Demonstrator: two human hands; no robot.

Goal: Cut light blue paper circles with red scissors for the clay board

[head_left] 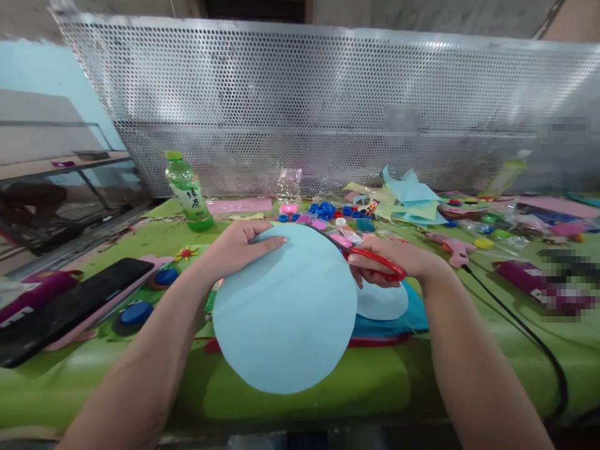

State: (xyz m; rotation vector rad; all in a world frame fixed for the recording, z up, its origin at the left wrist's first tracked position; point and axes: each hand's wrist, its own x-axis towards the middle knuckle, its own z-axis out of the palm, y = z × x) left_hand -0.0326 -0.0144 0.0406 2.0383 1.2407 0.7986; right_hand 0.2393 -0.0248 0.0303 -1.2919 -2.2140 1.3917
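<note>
A large light-blue paper circle [287,312] is held up in front of me, over the table. My left hand [248,247] pinches it at the upper left, thumb on the near face and fingers behind. In my right hand [382,259] are red-handled scissors [382,264], their dark blades along the circle's upper right edge. Behind the circle's right side lies a smaller pale-blue round piece [382,301] on a darker blue sheet [394,326]. The paper hides part of the blades and what lies behind it.
The green table [300,406] holds a green tea bottle [188,190], a black phone [84,306], blue caps [135,312], crumpled blue paper [412,194] and a pink glue gun [454,247] with a black cord. Behind stands a perforated metal panel [262,100].
</note>
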